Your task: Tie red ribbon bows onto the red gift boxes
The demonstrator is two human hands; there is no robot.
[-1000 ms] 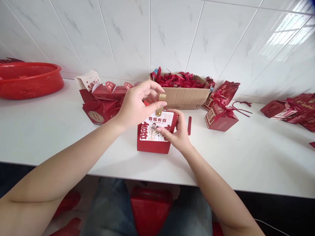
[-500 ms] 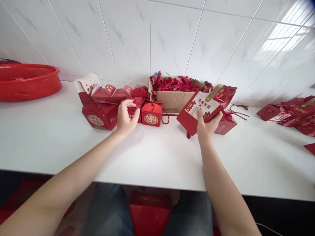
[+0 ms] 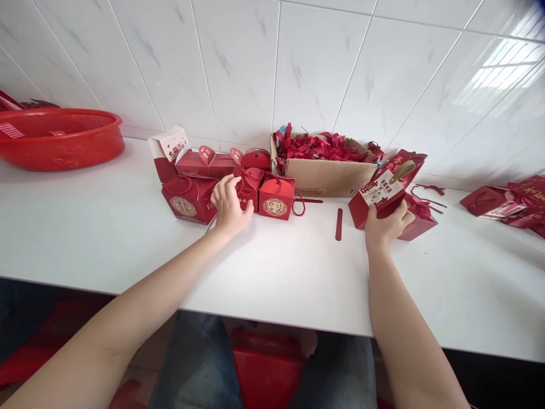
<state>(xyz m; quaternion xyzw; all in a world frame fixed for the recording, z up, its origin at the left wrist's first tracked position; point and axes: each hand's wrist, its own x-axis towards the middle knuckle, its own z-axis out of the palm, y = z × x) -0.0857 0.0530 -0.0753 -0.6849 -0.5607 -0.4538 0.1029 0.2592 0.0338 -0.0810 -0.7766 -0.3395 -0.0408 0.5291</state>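
My right hand (image 3: pixel 386 226) grips a red gift box (image 3: pixel 360 211) with a white printed panel and a gold-coloured handle, at the right of the cardboard box. Just behind and beside it are other red boxes, one with a ribbon bow (image 3: pixel 419 224). My left hand (image 3: pixel 230 207), its fingers apart and slightly curled, is in front of a row of small red boxes. To its left is a red box with a round gold emblem (image 3: pixel 184 205); to its right, a similar one with a cord handle (image 3: pixel 276 204).
A cardboard box (image 3: pixel 327 177) full of red ribbons stands against the tiled wall. At the far left lies a red plastic basket (image 3: pixel 63 149). More red boxes (image 3: pixel 489 201) are at the far right. A dark red strip (image 3: pixel 339 224) lies on the white table (image 3: pixel 272 278).
My right hand has lowered the red gift box and moved it right, beside the other boxes. My left hand has shifted slightly relative to the small boxes. The view has turned a little left.
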